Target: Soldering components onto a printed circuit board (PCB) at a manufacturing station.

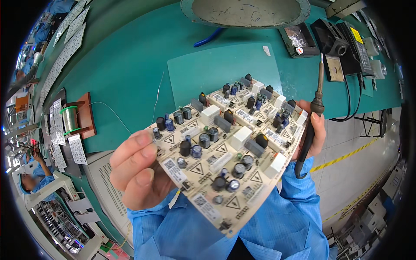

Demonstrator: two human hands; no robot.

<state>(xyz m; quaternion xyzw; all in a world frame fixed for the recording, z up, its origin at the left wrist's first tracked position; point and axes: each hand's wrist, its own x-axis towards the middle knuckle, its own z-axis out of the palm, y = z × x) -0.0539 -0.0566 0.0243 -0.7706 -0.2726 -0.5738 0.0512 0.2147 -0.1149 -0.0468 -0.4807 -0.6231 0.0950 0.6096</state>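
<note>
Left hand (138, 167) grips circuit board (223, 149) edge, well apart from spool (70, 120)

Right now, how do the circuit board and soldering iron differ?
The circuit board is broad and flat; the soldering iron, slender. The board is cream; the iron's handle, black. The board bears many components; the iron tapers to a metal tip. Both are hand-held.

Tilted circuit board (227, 149), tip-up soldering iron (318, 105)
</note>
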